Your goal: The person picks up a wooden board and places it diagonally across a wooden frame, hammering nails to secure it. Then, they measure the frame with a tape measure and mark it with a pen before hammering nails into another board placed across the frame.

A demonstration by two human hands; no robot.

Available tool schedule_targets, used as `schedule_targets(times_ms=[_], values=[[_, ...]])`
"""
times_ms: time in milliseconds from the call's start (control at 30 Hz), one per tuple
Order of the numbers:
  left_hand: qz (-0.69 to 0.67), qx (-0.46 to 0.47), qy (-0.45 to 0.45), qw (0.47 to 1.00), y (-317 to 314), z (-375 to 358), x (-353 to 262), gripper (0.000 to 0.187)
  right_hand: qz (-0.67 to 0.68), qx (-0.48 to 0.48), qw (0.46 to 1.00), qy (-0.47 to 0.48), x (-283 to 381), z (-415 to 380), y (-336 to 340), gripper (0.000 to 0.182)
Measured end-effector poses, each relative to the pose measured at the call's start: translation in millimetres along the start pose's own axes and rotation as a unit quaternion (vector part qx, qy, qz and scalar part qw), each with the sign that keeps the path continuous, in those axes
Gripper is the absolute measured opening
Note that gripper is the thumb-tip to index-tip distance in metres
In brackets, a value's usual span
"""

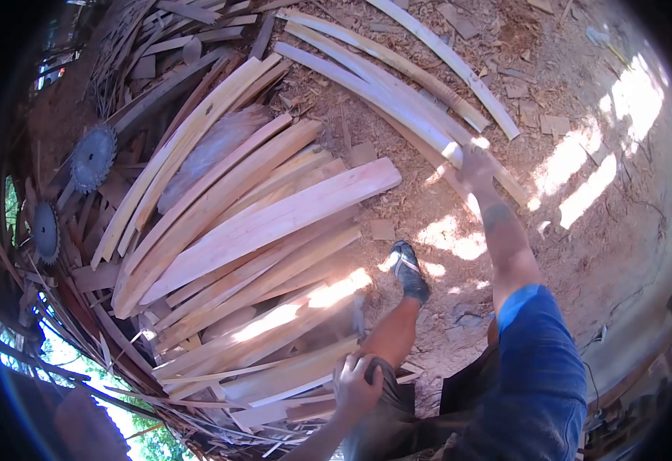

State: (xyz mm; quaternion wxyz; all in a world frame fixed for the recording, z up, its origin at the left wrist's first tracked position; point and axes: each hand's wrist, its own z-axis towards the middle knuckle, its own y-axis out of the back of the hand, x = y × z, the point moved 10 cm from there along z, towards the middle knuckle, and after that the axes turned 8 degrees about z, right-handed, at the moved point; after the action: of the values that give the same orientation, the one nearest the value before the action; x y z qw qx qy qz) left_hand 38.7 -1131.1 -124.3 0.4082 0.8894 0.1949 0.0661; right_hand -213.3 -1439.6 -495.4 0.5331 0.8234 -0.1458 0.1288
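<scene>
My right hand (476, 168), at the end of the outstretched arm with the blue sleeve, is closed around the near end of a long curved wooden strip (382, 93). Its fingers are partly hidden and washed out by sunlight. Other curved strips (420, 73) lie beside that one on the sawdust-covered ground. Lower down, my left hand (357, 384) rests on my bent knee with its fingers apart, holding nothing. Left of it spreads a large pile of curved planks, with a wide pale plank (274, 227) on top.
Two round saw blades (92, 158) (46, 233) stand at the far left beside the wood. Scrap pieces (186, 50) are heaped at the upper left. My shod foot (409, 273) is between the pile and my right arm. A cable (595, 376) hangs at the lower right.
</scene>
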Motion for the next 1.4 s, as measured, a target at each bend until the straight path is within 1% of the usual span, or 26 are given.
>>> schedule_targets(times_ms=[67,133,200,267,333,367,400,467,500,533,633,733,767,867,900,933,967,1067,1100,1133,1167,1200,1267,1300,1367,1400], values=[[-0.007,-0.009,-0.023,1.0,3,-7,-9,0.024,0.214,0.078,0.971,-0.067,2,-27,-5,0.058],[-0.021,-0.026,-0.063,0.997,2,-8,-18,0.025,0.204,0.114,0.97,-0.061,31,-60,22,0.068],[0.024,-0.002,-0.093,0.995,2,-9,-31,0.025,0.351,0.099,0.931,0.0,70,-98,79,0.07],[0.052,-0.011,-0.117,0.992,0,-11,-37,0.028,0.555,0.224,0.797,-0.08,103,-157,136,0.067],[0.097,-0.031,-0.16,0.982,4,-12,-48,0.029,0.531,0.205,0.82,-0.06,115,-208,190,0.055],[0.106,-0.019,-0.182,0.977,1,-10,-53,0.032,0.577,0.223,0.777,-0.114,116,-251,226,0.052],[0.089,0.02,-0.204,0.975,-10,-8,-53,0.035,0.624,0.232,0.728,-0.163,114,-297,265,0.048],[0.012,0.119,-0.25,0.961,-30,0,-70,0.041,0.566,0.226,0.771,-0.183,86,-365,304,0.042],[-0.022,0.171,-0.271,0.947,-27,0,-82,0.045,0.603,0.204,0.754,-0.164,74,-396,318,0.043],[-0.038,0.235,-0.29,0.927,-4,-17,-102,0.049,0.642,0.185,0.731,-0.14,62,-426,333,0.044],[-0.217,0.383,-0.269,0.856,62,-65,-177,0.06,0.557,0.122,0.803,-0.171,17,-513,408,0.046],[-0.226,0.449,-0.304,0.809,103,-138,-270,0.063,0.634,0.145,0.737,-0.183,-9,-588,443,0.053],[-0.232,0.465,-0.322,0.791,101,-161,-303,0.066,0.659,0.12,0.723,-0.171,-17,-604,448,0.054],[-0.29,0.604,-0.317,0.672,51,-217,-396,0.064,0.708,0.03,0.694,-0.127,-55,-645,465,0.059],[-0.275,0.61,-0.409,0.62,32,-231,-428,0.054,0.715,-0.014,0.691,-0.108,-69,-655,474,0.061],[-0.26,0.568,-0.459,0.632,30,-253,-463,0.051,0.719,-0.061,0.687,-0.085,-86,-663,488,0.063],[-0.248,0.525,-0.509,0.635,27,-279,-500,0.047,0.69,-0.105,0.711,-0.086,-111,-674,504,0.067],[-0.303,0.516,-0.485,0.638,33,-361,-575,0.037,0.715,-0.067,0.688,-0.109,-167,-713,550,0.07],[-0.297,0.522,-0.471,0.646,28,-378,-604,0.036,0.778,-0.104,0.611,-0.103,-180,-733,566,0.066],[-0.294,0.528,-0.455,0.654,26,-398,-632,0.034,0.773,-0.163,0.606,-0.096,-198,-748,584,0.066],[-0.233,0.474,-0.508,0.68,39,-432,-660,0.029,0.764,-0.218,0.601,-0.089,-216,-761,603,0.065],[-0.205,0.464,-0.541,0.67,39,-450,-684,0.028,0.752,-0.27,0.596,-0.082,-237,-771,618,0.065],[-0.238,0.44,-0.539,0.677,44,-479,-732,0.021,0.659,-0.375,0.638,-0.134,-286,-791,631,0.064],[-0.245,0.429,-0.541,0.681,45,-481,-755,0.02,0.608,-0.423,0.652,-0.162,-306,-801,638,0.064],[-0.28,0.396,-0.517,0.705,48,-470,-807,0.021,0.563,-0.496,0.628,-0.209,-345,-827,661,0.063],[-0.295,0.363,-0.545,0.696,49,-450,-839,0.026,0.538,-0.529,0.614,-0.234,-363,-841,674,0.062]])
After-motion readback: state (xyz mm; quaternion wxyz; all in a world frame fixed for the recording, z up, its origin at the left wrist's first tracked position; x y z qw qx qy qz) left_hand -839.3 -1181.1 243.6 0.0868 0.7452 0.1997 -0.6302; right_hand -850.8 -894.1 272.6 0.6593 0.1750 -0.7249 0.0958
